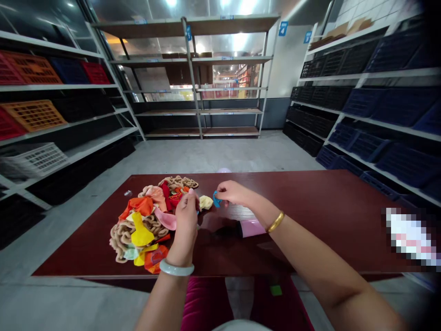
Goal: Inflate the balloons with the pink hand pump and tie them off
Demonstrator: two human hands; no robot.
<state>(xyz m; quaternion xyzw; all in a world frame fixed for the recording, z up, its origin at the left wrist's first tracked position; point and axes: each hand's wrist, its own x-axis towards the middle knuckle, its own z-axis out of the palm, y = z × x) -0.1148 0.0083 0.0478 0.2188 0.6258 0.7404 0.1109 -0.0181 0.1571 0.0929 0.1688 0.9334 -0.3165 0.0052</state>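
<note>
Pile [151,223]: heaped on the dark red table [327,202], made up of tan rope-like coils [119,236] and limp, balloon-like pieces in several colors.
Yellow piece [141,232]: laid on top, in the near half of the pile.
Left hand [186,214]: held at the pile's right edge, fingertips drawn narrowly together; whether anything is gripped cannot be told.
Right hand [234,192]: held to the right of the pile, with a blue piece [216,199] pinched between thumb and fingers.
Pale yellow piece [206,202]: seen just right of the pile, between the two hands.
Pink object [253,228]: set farther right of the pile, partly covered by the right forearm.
Rack [227,59]: placed well beyond the pile, across the floor.
Orange crate [34,115]: shelved well left of the pile.
</note>
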